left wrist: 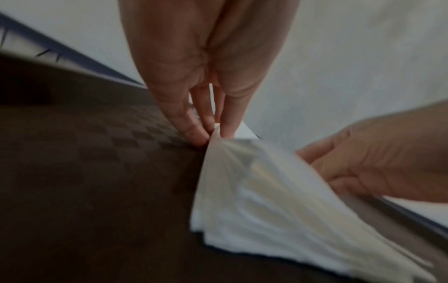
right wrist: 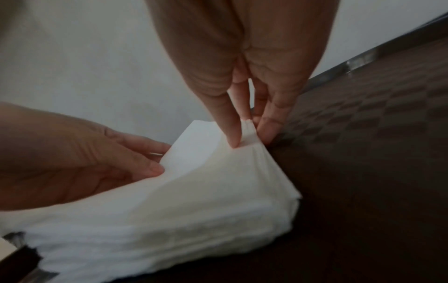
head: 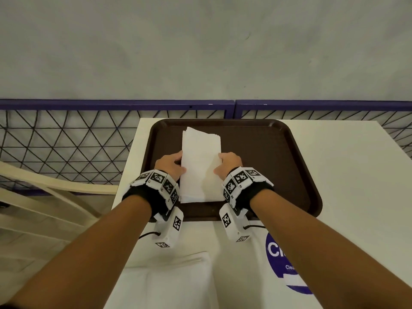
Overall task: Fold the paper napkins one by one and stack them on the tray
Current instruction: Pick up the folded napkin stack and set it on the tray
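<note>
A stack of folded white napkins [head: 200, 166] lies on the left half of the dark brown tray [head: 267, 163]. My left hand [head: 171, 163] is at the stack's left edge and my right hand [head: 228, 162] at its right edge. In the left wrist view my left hand [left wrist: 214, 134] pinches the upper layers of the stack [left wrist: 266, 201] between thumb and fingers, and the layers fan up from the tray [left wrist: 97, 172]. My right hand [right wrist: 247, 134] pinches the opposite edge of the stack [right wrist: 194, 201] the same way, above the tray [right wrist: 363, 153].
The tray sits on a white table [head: 345, 163], against a purple rail with wire mesh [head: 111, 107]. Unfolded white napkins [head: 167, 275] lie near the table's front edge, beside a blue round sticker [head: 287, 264]. A cream chair [head: 44, 186] stands at the left.
</note>
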The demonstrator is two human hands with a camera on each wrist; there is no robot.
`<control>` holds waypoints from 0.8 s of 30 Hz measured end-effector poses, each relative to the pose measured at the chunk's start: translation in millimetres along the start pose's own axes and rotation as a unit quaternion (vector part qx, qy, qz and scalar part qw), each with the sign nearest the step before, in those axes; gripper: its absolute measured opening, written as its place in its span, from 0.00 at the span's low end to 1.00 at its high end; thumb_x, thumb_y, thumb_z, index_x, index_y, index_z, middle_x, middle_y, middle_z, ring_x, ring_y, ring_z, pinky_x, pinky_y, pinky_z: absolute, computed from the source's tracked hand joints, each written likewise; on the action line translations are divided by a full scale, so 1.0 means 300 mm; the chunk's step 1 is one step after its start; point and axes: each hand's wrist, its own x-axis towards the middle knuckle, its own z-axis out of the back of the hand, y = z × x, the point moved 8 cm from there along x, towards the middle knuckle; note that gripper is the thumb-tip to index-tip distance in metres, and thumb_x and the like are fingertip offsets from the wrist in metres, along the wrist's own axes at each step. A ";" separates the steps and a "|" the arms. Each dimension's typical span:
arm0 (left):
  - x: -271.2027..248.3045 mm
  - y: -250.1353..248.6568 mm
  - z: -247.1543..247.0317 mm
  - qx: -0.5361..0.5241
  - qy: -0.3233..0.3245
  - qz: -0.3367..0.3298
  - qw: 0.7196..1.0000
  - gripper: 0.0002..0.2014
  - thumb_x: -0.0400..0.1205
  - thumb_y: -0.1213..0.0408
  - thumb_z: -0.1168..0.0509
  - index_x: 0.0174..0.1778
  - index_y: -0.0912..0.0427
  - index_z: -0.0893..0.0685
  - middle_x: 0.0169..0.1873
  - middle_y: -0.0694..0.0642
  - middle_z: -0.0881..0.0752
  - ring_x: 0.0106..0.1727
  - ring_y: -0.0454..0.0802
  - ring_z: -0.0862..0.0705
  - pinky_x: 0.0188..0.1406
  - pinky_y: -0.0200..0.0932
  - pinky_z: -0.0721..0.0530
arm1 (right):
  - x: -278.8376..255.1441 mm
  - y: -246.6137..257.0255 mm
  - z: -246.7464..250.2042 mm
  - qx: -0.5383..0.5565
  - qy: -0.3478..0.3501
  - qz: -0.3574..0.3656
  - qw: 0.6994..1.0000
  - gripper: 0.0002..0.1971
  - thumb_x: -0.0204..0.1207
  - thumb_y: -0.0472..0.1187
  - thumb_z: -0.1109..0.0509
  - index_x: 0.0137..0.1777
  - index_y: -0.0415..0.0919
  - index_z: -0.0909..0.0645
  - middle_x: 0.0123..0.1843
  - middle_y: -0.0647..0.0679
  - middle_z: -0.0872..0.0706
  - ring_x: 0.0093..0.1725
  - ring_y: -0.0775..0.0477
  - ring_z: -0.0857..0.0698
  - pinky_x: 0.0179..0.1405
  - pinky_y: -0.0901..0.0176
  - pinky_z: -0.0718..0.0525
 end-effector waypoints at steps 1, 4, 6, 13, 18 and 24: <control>-0.013 -0.008 0.004 0.028 0.004 -0.003 1.000 0.27 0.82 0.67 0.38 0.78 0.53 0.35 0.74 0.56 0.27 0.75 0.56 0.30 0.74 0.44 0.35 | -0.008 0.005 0.002 -0.008 -0.006 0.008 1.000 0.19 0.82 0.33 0.40 0.72 0.31 0.28 0.72 0.36 0.24 0.71 0.37 0.25 0.69 0.53 0.27; -0.075 -0.032 0.050 0.075 -0.004 -0.013 0.997 0.28 0.83 0.63 0.39 0.80 0.56 0.38 0.75 0.56 0.29 0.76 0.55 0.32 0.74 0.43 0.36 | -0.052 0.004 0.034 0.007 -0.014 0.002 1.000 0.22 0.81 0.36 0.38 0.74 0.33 0.32 0.75 0.37 0.28 0.73 0.38 0.28 0.70 0.53 0.29; -0.136 -0.048 0.102 0.063 -0.011 -0.023 0.998 0.25 0.83 0.62 0.39 0.77 0.57 0.33 0.73 0.56 0.26 0.74 0.54 0.29 0.74 0.42 0.34 | -0.096 0.000 0.064 0.024 -0.014 0.004 1.000 0.23 0.80 0.39 0.35 0.74 0.35 0.31 0.75 0.38 0.28 0.73 0.38 0.27 0.69 0.52 0.28; -0.454 0.056 0.246 0.004 -0.015 -0.022 1.000 0.15 0.82 0.58 0.37 0.64 0.54 0.21 0.58 0.53 0.19 0.62 0.51 0.21 0.67 0.48 0.24 | -0.407 0.048 -0.081 -0.072 0.165 0.105 0.978 0.31 0.73 0.47 0.27 0.75 0.41 0.31 0.73 0.43 0.27 0.67 0.44 0.24 0.67 0.58 0.26; -0.638 0.367 0.201 -0.001 0.037 0.096 0.995 0.32 0.73 0.57 0.26 0.72 0.57 0.30 0.66 0.57 0.23 0.64 0.54 0.23 0.66 0.47 0.26 | -0.614 0.066 -0.315 -0.144 0.249 0.150 0.946 0.46 0.70 0.54 0.25 0.82 0.43 0.46 0.83 0.49 0.42 0.82 0.48 0.41 0.79 0.56 0.43; -0.762 0.611 0.083 -0.013 0.023 0.138 0.990 0.49 0.62 0.62 0.18 0.76 0.59 0.38 0.70 0.62 0.27 0.71 0.60 0.28 0.70 0.55 0.26 | -0.629 0.117 -0.514 -0.228 0.215 0.183 0.932 0.56 0.63 0.53 0.20 0.83 0.43 0.54 0.83 0.43 0.45 0.82 0.41 0.45 0.81 0.45 0.41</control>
